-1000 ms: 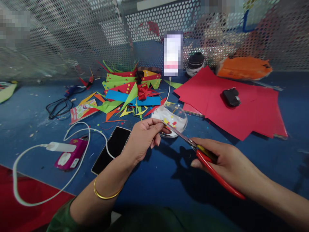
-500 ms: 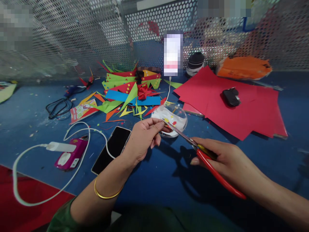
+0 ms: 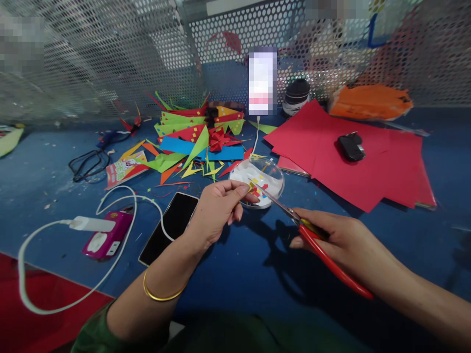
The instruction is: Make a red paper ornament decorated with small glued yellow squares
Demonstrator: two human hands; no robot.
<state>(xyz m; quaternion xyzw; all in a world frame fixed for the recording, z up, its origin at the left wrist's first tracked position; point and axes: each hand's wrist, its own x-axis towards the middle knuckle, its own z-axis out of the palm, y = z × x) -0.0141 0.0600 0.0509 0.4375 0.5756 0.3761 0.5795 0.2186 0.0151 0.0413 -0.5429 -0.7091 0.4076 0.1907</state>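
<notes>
Left hand (image 3: pixel 217 208): pinching a small paper scrap (image 3: pixel 251 186) over the bowl (image 3: pixel 274 171).
Right hand (image 3: pixel 338 240): closed around scissors (image 3: pixel 312 235), blades at the scrap.
Counter (image 3: pixel 239 264): phone (image 3: pixel 171 226) beside left wrist.

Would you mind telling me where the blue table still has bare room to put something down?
The widest bare patch of the blue table lies near the edge, between the left hand and the right hand holding red-handled scissors. Another lies left of the black looped cable. The middle is crowded: coloured paper scraps, clear round dish, red paper sheets.
</notes>
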